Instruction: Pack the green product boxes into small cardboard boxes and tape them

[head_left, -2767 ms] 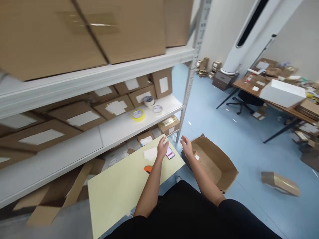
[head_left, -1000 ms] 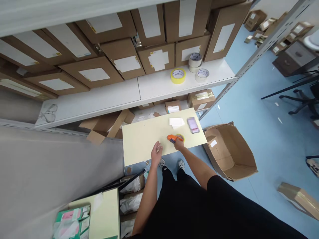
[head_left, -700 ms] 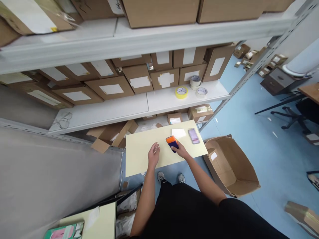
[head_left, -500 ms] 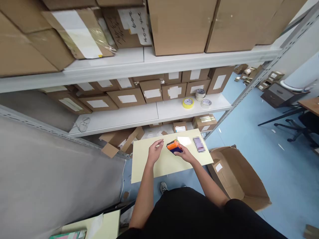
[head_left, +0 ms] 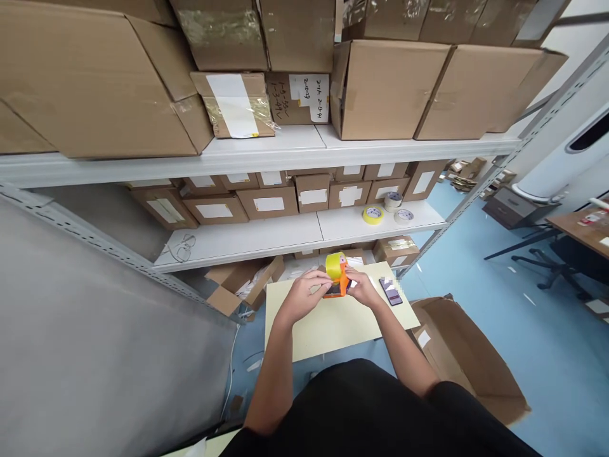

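Observation:
An orange tape dispenser [head_left: 343, 284] with a roll of yellow tape [head_left: 335, 265] on it is held above the small pale-yellow table [head_left: 328, 327]. My right hand [head_left: 364, 289] grips the dispenser from the right side, fingers wrapped round it. From the left, my left hand [head_left: 307, 295] reaches in, with its fingers and thumb closed at the dispenser's left edge. Whether it pinches the tape's end cannot be made out. A phone [head_left: 391, 291] lies on the table to the right of my right hand.
Metal shelving [head_left: 266, 155] full of cardboard boxes stands ahead. Its middle shelf holds a yellow tape roll [head_left: 373, 215], pale tape rolls [head_left: 404, 216] and glasses [head_left: 183, 248]. A large open carton [head_left: 457, 349] is on the floor at right, an open box [head_left: 245, 285] at left.
The dispenser has turned, so its yellow roll now shows on top. My left hand has moved right, from apart to touching the dispenser. The view has shifted.

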A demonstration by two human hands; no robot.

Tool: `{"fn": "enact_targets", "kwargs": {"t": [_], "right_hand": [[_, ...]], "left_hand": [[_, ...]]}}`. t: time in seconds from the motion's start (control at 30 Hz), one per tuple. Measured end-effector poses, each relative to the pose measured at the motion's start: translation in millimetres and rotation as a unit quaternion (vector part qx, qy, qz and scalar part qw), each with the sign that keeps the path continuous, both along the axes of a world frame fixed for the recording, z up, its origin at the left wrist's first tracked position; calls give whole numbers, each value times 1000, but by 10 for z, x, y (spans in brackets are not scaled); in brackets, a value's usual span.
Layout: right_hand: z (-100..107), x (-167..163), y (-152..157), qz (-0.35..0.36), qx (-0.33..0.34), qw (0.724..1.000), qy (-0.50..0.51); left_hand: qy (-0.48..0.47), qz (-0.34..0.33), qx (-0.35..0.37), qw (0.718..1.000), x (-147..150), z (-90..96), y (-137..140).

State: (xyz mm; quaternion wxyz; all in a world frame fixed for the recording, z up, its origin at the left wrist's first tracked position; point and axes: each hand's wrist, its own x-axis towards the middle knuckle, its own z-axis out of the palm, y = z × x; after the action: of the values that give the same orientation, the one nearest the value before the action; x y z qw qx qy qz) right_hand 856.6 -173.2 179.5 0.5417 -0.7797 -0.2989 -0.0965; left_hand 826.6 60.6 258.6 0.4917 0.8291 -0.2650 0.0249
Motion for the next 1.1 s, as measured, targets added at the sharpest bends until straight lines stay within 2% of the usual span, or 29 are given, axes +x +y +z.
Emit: {"fn": "enact_targets", "kwargs": {"t": [0.17, 0.3, 0.6, 0.8, 0.97, 1.1], "right_hand": [[74, 32, 71, 5, -1, 1000, 11], [114, 127, 34, 10, -6, 1000, -2], [281, 285, -145, 47, -39, 997, -45], [167, 419, -232, 25, 7, 999, -40], [114, 491, -331, 24, 6, 999, -23], [49, 613, -483, -13, -4, 1000, -23]], "left_hand": [[-45, -6, 22, 999, -66, 47, 103], [-63, -19, 39, 997, -61, 55, 78], [-46, 28, -29, 998, 50, 141, -57], [-163, 120, 38, 979, 51, 183, -285], [-216, 174, 18, 961, 118, 158, -510], [-241, 241, 7, 940, 218, 223, -542]]}}
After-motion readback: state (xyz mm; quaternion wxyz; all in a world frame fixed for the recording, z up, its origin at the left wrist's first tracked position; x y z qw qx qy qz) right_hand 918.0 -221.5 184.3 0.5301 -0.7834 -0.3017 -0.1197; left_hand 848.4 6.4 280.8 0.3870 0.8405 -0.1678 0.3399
